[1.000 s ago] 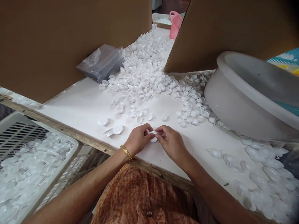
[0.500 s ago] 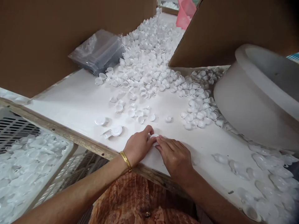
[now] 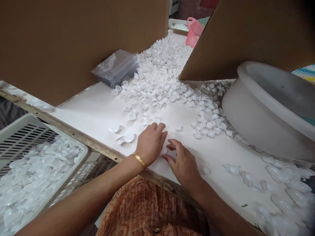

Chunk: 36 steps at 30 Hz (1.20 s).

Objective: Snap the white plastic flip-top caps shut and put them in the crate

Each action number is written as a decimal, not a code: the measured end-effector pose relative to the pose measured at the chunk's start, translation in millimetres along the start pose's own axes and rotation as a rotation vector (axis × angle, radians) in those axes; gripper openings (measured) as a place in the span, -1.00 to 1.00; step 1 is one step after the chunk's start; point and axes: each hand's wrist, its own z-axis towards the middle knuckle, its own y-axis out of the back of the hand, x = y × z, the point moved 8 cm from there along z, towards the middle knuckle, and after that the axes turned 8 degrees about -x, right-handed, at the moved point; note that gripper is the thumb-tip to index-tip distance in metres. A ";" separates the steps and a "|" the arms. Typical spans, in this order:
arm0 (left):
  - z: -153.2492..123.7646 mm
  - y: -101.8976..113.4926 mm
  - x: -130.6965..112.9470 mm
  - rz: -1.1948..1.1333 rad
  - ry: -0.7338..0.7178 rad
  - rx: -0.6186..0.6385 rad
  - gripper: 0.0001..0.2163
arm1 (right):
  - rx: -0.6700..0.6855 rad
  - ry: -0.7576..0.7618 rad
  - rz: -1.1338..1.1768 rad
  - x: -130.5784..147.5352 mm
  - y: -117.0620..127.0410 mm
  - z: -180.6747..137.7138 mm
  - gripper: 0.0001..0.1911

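Note:
My left hand, with a gold bangle at its wrist, hovers over the white tabletop, its fingers reaching forward and slightly apart. Just beyond its fingertips are a few small white plastic cups with handles. My right hand is curved, thumb and fingers apart. Between the two hands shows a small white round piece, partly covered by them; its exact shape is unclear. Left of my left hand lie a white piece with a round top and a flat tab and another round white piece.
A large heap of small white cups spreads across the back. Cardboard panels stand behind. A grey basin is at right, joined white pieces in front. A crate of white pieces sits lower left. Plastic-bagged packet, pink scoop.
My hands have drawn apart from the small white piece they both pinched. The left fingers reach farther forward, and the right fingers have spread. The camera view has shifted and tilted up.

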 end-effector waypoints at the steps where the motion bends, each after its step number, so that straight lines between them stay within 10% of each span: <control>1: 5.7 0.0 -10.7 0.050 -0.079 -0.045 -0.77 | -0.005 -0.022 0.004 -0.9 1.8 -0.6 -0.64; 15: 24.5 -35.3 -46.7 0.147 -0.283 -0.144 -0.57 | -0.134 -0.498 0.013 -72.9 62.6 24.2 -0.68; 21: 18.3 -24.8 -47.2 0.181 -0.291 -0.202 -0.59 | 0.160 -0.241 0.029 -60.5 59.8 22.2 -0.90; 28: 7.2 -3.2 1.2 0.315 -0.392 -0.077 -0.66 | 0.320 0.076 -0.324 -22.3 27.0 -17.0 -0.73; 36: 2.9 5.2 51.2 0.307 -0.290 -0.057 -0.68 | 0.132 -0.256 0.048 -43.8 42.5 35.2 -0.96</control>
